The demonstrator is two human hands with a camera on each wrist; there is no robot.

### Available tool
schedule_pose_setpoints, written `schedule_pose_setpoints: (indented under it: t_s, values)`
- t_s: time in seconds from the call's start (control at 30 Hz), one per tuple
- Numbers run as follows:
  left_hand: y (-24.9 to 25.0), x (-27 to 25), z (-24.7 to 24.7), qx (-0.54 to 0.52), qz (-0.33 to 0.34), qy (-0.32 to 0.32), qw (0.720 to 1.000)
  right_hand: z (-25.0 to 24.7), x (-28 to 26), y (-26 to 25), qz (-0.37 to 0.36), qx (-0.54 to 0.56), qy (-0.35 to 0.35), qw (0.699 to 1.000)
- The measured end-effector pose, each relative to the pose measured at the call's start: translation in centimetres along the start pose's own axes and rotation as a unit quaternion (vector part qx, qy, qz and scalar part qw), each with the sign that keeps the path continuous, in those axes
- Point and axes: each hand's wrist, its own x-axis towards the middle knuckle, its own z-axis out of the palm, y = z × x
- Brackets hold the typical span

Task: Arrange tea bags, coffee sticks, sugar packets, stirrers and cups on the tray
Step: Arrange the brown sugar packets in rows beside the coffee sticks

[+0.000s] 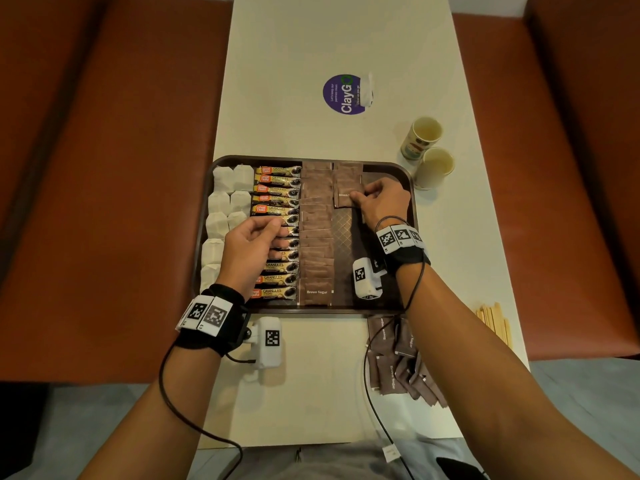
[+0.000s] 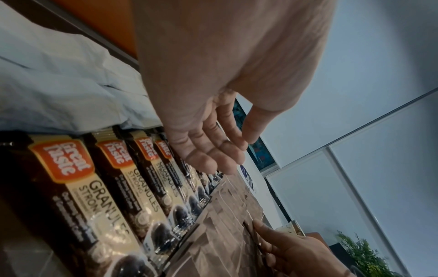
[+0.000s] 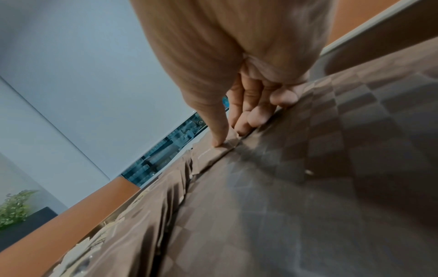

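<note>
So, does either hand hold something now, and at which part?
The right hand pinches a brown sugar packet at its near right edge, on the tray. The left hand holds nothing; it hovers over the coffee sticks.

A long cream-white table (image 1: 311, 46) runs between two rust-brown upholstered benches (image 1: 104, 168). A round purple "ClayGo" sticker (image 1: 341, 95) lies on it. A green leafy plant (image 3: 14, 208) stands by a pale wall.

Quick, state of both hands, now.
Left hand: open, holding nothing, over the coffee sticks.
Right hand: pinching a brown sugar packet on the tray.
</note>
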Motion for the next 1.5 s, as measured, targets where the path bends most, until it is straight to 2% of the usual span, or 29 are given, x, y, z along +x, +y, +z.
schedule_pose_setpoints:
  t_s: [0.3, 0.47, 0.63, 0.87, 1.07, 1.3, 1.4, 1.5]
  values:
    - [0.1, 0.0, 0.1, 0.005, 0.000, -0.004, 1.000, 0.0, -0.1, -0.2, -0.004, -0.008, 0.001, 1.000]
    - [0.4, -0.3, 0.2, 0.023, 0.005, -0.008, 1.000, -1.5, -1.5, -0.4, -0.043, 0.005, -0.006, 0.999]
    - [0.9, -1.4, 1.0, 0.048, 0.022, -0.021, 0.998, -4.3, -4.8, -0.5, -0.107, 0.031, -0.044, 0.993]
    - [-0.8, -5.6, 3.4, 0.088, 0.029, -0.089, 0.992, -9.4, -12.2, 2.4, -0.122, 0.062, -0.086, 0.987]
    - [-4.7, -9.6, 5.1, 0.169, 0.030, -0.167, 0.971, -12.7, -18.9, 7.7, -0.078, 0.037, -0.079, 0.993]
    - [-9.2, -12.6, 6.4, 0.279, 0.080, -0.220, 0.931, -14.0, -23.9, 13.9, -0.015, -0.050, -0.035, 0.998]
    - [-10.5, -13.2, 7.0, 0.296, 0.096, -0.212, 0.926, -13.6, -24.4, 14.3, -0.011, -0.053, -0.027, 0.998]
    - [-11.0, -13.3, 7.7, 0.309, 0.101, -0.181, 0.928, -11.9, -23.5, 14.0, -0.045, -0.087, -0.016, 0.995]
